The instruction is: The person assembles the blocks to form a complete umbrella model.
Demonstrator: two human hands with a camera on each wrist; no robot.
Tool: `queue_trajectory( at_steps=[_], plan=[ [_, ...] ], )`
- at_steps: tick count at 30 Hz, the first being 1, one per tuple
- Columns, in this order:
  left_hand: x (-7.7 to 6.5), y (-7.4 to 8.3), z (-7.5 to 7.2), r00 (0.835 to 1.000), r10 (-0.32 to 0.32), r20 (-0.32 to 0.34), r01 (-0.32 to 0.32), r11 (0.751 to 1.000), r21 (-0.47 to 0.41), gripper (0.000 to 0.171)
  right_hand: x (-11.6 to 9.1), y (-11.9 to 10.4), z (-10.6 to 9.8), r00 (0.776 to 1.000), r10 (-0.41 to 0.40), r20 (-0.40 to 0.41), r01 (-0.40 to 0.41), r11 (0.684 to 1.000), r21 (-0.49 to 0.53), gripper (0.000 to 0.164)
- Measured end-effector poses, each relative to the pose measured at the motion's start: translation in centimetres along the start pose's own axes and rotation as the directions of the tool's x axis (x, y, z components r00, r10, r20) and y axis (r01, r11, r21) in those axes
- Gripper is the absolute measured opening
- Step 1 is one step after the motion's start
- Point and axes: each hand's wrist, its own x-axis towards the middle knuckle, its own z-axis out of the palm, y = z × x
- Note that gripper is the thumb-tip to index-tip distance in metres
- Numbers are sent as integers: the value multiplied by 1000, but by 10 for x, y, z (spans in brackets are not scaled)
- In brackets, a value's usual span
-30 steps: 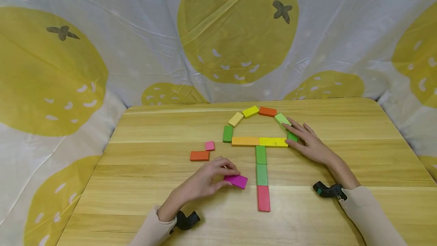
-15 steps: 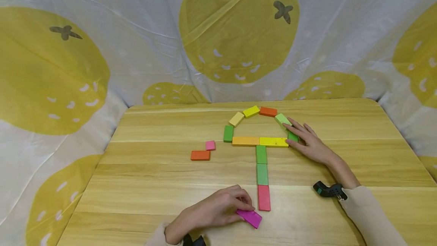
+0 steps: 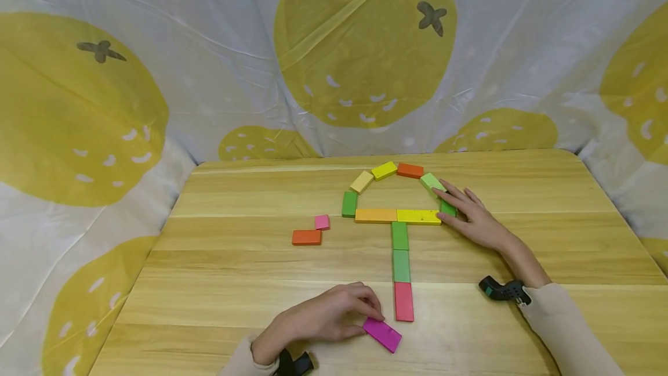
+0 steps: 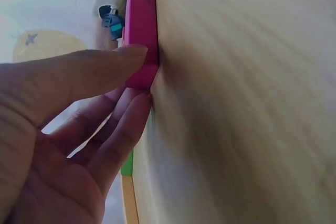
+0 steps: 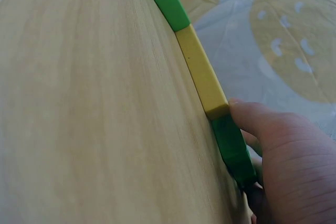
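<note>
My left hand (image 3: 339,312) pinches the near-left end of a magenta block (image 3: 382,335) between thumb and fingers. In the left wrist view the thumb lies along the magenta block (image 4: 142,19), low over the wood. A red block (image 3: 404,302) lies just above it, at the foot of a column with two green blocks (image 3: 400,266). My right hand (image 3: 477,225) rests with spread fingers over a dark green block (image 3: 447,208) and a light green block (image 3: 432,183). Its thumb touches the end of a yellow block (image 5: 202,72) in the right wrist view.
An arch of coloured blocks, including a yellow one (image 3: 384,170) and an orange-red one (image 3: 410,170), curves above a row begun by an orange block (image 3: 376,216). To the left lie a small pink block (image 3: 322,222) and an orange-red block (image 3: 307,237). Patterned cloth (image 3: 235,74) hangs behind the table (image 3: 224,283).
My left hand has carried the magenta block toward the table's near edge and right, below the red block; over the last half second it shifted only slightly. My right hand stays put.
</note>
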Motion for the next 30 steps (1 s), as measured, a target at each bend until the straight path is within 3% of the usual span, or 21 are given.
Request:
queue_trajectory(
  at_steps=[7, 20, 30],
  plan=[
    [1, -4, 1, 1000, 7, -7, -8, 999, -52, 28, 0, 0, -1, 1000, 10, 5, -10, 1000, 3, 60],
    [3, -4, 5, 998, -30, -50, 29, 999, -17, 27, 0, -1, -1, 1000, 3, 1, -3, 1000, -1, 59],
    [2, -5, 6, 997, -24, -67, 22, 999, -24, 29, 0, -2, -1, 1000, -1, 8, 1, 1000, 8, 60]
  ],
)
